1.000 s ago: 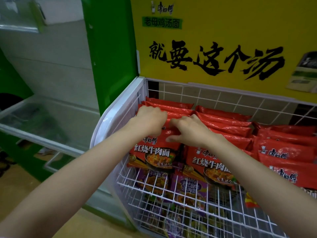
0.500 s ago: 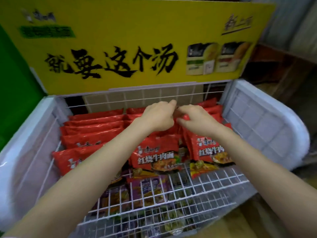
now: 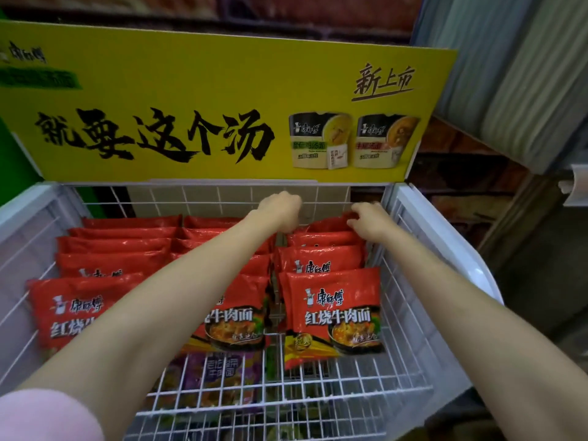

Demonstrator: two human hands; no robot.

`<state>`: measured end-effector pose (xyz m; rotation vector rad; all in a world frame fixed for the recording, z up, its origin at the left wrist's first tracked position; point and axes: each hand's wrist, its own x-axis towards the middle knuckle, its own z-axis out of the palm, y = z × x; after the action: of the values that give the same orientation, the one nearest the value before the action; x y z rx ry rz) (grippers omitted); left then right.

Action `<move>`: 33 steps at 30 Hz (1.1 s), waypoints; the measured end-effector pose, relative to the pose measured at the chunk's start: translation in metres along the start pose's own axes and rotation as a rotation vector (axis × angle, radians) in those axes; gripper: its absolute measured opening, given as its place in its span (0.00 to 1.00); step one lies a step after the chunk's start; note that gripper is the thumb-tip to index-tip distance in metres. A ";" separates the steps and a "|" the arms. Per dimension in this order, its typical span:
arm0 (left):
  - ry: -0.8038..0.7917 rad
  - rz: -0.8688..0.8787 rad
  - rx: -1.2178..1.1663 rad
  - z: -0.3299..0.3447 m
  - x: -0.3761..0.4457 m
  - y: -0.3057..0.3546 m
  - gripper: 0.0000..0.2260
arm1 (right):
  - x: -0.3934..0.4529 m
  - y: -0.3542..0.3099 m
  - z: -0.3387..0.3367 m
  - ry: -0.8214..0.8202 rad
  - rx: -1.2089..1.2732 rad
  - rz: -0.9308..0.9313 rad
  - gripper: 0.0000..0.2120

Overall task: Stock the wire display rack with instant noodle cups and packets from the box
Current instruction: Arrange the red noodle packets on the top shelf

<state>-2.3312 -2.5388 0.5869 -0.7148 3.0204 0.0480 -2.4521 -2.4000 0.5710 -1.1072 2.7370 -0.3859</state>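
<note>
A white wire display rack (image 3: 447,246) holds three rows of red noodle packets (image 3: 334,310) standing one behind another. Both my hands reach to the back of the right-hand row. My left hand (image 3: 281,210) is curled, fingers down, at the top left corner of the rearmost red packet (image 3: 324,226). On the same packet's top right edge, the fingers of my right hand (image 3: 370,222) are bent over it. My left forearm hides much of the middle row. No box or noodle cups are in view.
A yellow sign board (image 3: 191,90) with black characters stands upright behind the rack. Purple noodle packets (image 3: 222,374) lie on a lower wire shelf under the red ones. A brick wall (image 3: 461,160) and grey corrugated sheet (image 3: 525,74) are at right.
Both hands have moved from the left-hand row across to the back of the right-hand row, and my view has swung rightward with them.
</note>
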 end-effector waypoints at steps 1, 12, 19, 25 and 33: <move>-0.033 -0.024 0.016 0.003 0.002 0.004 0.15 | 0.005 0.001 0.003 -0.015 -0.024 0.018 0.17; -0.041 -0.027 -0.039 0.016 0.001 0.008 0.08 | 0.008 -0.011 0.026 0.114 -0.086 -0.055 0.08; 0.234 -0.051 -0.002 0.008 -0.001 -0.006 0.09 | 0.002 -0.009 0.018 0.228 0.042 0.012 0.08; 0.350 -0.022 0.085 0.008 -0.003 -0.014 0.07 | -0.002 0.000 0.010 0.162 -0.056 0.088 0.13; 0.039 0.143 -0.023 0.011 -0.015 -0.019 0.14 | -0.016 -0.010 -0.003 -0.083 -0.135 -0.093 0.15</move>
<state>-2.3092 -2.5488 0.5764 -0.5058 3.1079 0.0744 -2.4343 -2.3953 0.5777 -1.2575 2.6787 -0.1649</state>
